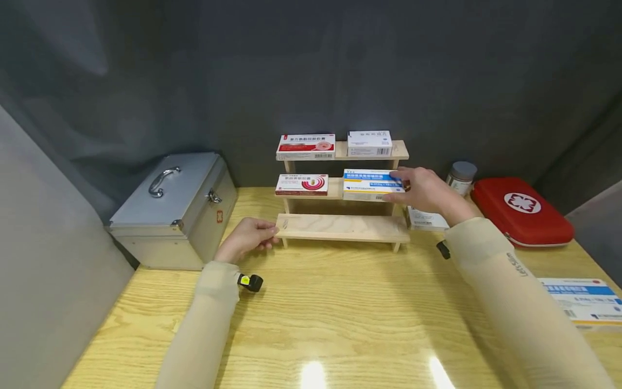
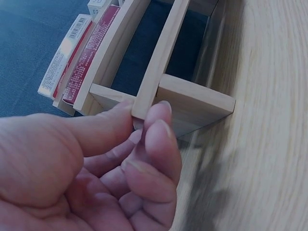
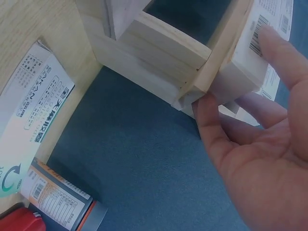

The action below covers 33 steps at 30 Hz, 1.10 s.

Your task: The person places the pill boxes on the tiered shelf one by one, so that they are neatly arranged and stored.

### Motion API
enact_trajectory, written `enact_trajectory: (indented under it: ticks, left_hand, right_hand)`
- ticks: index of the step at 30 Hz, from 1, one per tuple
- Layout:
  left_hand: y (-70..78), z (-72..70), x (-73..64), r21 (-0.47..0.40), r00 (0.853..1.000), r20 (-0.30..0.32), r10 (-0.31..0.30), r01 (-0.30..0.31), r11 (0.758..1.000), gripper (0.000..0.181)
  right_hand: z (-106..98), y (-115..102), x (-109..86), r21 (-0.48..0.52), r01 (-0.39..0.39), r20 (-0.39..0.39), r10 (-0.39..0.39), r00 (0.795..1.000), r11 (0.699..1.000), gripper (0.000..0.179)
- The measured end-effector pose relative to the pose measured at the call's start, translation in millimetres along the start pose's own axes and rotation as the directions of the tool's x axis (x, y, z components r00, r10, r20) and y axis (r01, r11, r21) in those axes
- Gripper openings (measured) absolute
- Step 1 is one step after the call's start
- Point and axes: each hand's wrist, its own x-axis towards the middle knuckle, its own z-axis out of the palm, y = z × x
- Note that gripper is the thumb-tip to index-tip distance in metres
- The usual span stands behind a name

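The right hand [image 1: 425, 189] holds the right end of a flat white cardboard box with blue bands and a thin yellow stripe [image 1: 366, 186]. Its thumb is on the front, and the other fingers curl around the end, so they are clamped on the box. The box sits on the right part of the middle step of a pale wooden rack with three steps [image 1: 335, 189].

The left hand [image 1: 250, 237] pinches the left end of the bottom step [image 1: 350, 229]. Its thumb and first finger are clamped on the wood, one on each side, and the other fingers curl below.

A red and white box with pink rings [image 1: 302, 185] is also on the middle step, to the left. On the top step are a white box with a red band [image 1: 306, 147] and a white box with grey letters [image 1: 369, 143].

Right of the rack, a small white box [image 1: 427, 219] is partly hidden by the right arm. Near it are a bottle with a grey lid [image 1: 461, 174] and a soft red case [image 1: 522, 210]. A silver metal case [image 1: 170, 200] stands at the left.
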Motion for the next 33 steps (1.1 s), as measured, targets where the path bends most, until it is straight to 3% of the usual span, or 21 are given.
enact_trajectory:
  ticks: [6,11,20,25,33]
  left_hand:
    - [-2.1,3.8,0.1,-0.009,1.0,0.002,0.009,-0.009,1.0,0.032]
    - [-2.3,4.3,-0.3,0.0,1.0,0.0,0.007,-0.007,1.0,0.032]
    - [-0.4,1.0,-0.4,0.021,1.0,0.009,0.014,-0.015,1.0,0.035]
    - [0.9,-0.1,-1.2,0.025,1.0,0.006,0.009,-0.009,1.0,0.034]
    - [0.1,1.2,-2.2,0.026,1.0,0.01,0.02,-0.021,0.999,0.037]
  right_hand:
    - [0.6,1.8,-0.9,0.01,-0.009,-0.002,0.009,1.0,1.0,0.078]
    - [-0.8,3.2,-4.9,0.034,-0.02,0.021,0.019,1.0,0.999,0.087]
    - [-22.8,14.4,-34.1,0.067,-0.087,-0.015,0.088,0.996,0.994,0.081]
    - [-24.3,37.3,-49.1,0.07,-0.113,-0.024,0.114,0.993,0.991,0.079]
    - [-6.4,97.8,-51.6,0.009,-0.193,0.073,0.191,0.979,0.981,0.082]
